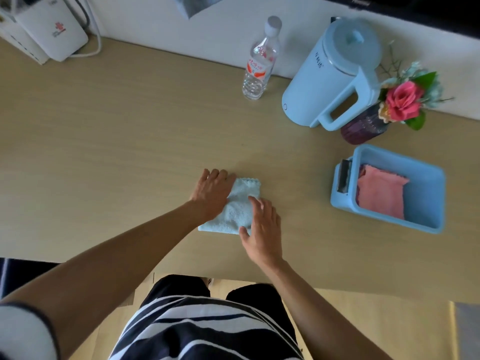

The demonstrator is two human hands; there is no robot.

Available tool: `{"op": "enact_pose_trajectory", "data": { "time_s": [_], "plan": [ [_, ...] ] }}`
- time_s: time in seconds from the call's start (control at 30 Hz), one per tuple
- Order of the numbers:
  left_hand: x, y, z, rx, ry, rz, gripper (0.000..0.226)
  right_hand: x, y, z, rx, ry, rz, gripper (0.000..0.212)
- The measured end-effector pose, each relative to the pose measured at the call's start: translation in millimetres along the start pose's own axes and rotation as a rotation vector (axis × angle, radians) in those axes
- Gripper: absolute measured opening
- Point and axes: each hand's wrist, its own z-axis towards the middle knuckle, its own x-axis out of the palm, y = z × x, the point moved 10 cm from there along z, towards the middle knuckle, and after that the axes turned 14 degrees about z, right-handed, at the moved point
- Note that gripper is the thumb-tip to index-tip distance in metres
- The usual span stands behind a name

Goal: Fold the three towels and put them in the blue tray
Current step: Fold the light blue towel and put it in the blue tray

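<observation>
I am pressing the light blue towel flat on the table, and it is lying folded into a small rectangle near the table's front edge. My left hand is resting open, palm down, on the towel's left side; my right hand is lying open on its near right corner, fingers spread, gripping nothing. The blue tray is sitting well apart to the right, with a folded pink towel already inside and something darker seemingly peeking out beneath it. I am judging this to be the last towel, with its fold nearly finished. Next I am expecting to pinch the bundle so the layers stay together and carry it across onto the pink one.
</observation>
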Motion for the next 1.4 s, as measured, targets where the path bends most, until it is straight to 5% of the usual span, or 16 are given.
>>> {"op": "enact_pose_trajectory", "data": {
  "time_s": [0.17,0.27,0.47,0.7,0.77,0.87,1.17,1.4],
  "plan": [
    [2.9,1.4,5.8,-0.038,0.159,-0.016,0.036,-27.1,-16.7,-25.0,0.084,-0.087,0.035,0.075],
    [-3.7,0.2,6.8,-0.026,0.165,-0.073,0.040,-40.5,-24.7,-36.6,0.125,-0.115,0.091,0.074],
    [-44.2,-12.2,-0.1,-0.021,0.232,-0.501,0.041,-67.5,-39.3,-35.5,0.168,-0.159,0.392,0.069],
    [-161.5,-11.9,-14.5,-0.140,-0.020,-1.245,0.032,-147.0,-40.4,0.1,0.231,-0.192,0.976,0.077],
    [-194.3,-26.5,-11.3,-0.123,-0.100,-1.461,0.038,-180.6,-48.2,8.9,0.305,-0.227,1.301,0.067],
    [-234.6,-55.8,-0.9,-0.132,-0.199,-1.628,0.035,-231.9,-67.7,16.7,0.322,-0.235,1.469,0.054],
    [-261.1,-164.4,53.8,-0.250,-0.262,-1.434,0.040,-360.0,-162.1,4.5,0.143,-0.375,1.156,0.027],
    [-278.9,-237.3,87.3,-0.048,-0.337,-1.238,0.070,-332.0,-239.5,5.2,0.458,-0.038,1.351,0.021]
  ]
}}
